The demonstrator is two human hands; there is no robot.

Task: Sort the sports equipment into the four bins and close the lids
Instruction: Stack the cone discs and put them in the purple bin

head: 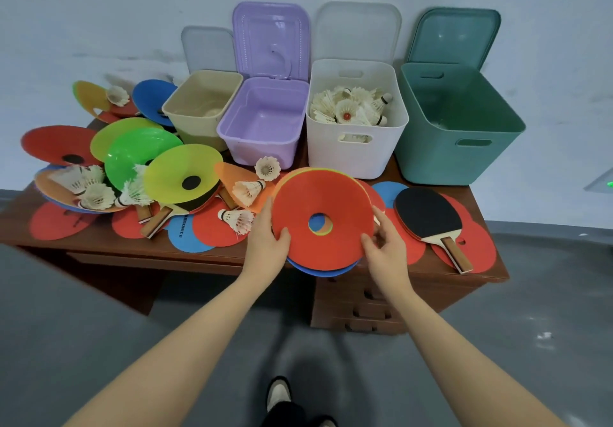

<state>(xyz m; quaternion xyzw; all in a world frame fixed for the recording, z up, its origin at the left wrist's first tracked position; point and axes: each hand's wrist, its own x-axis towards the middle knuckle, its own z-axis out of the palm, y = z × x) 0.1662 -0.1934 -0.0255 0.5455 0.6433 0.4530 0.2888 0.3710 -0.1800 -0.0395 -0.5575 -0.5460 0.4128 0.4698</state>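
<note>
four bins point(356, 148) stand open at the back, each with one raised lid point(272, 38). two hands point(265, 241) are in view. three paddles point(428, 217) show, perhaps more under the pile. loose shuttlecocks point(247, 191) on the table point(205, 254) number about nine; those in the white bin are too heaped to count, as are the overlapping discs point(321, 201).

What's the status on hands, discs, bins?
Both hands, left and right, grip disc stack. White bin holds shuttlecocks. All lids open; desk cluttered.
</note>
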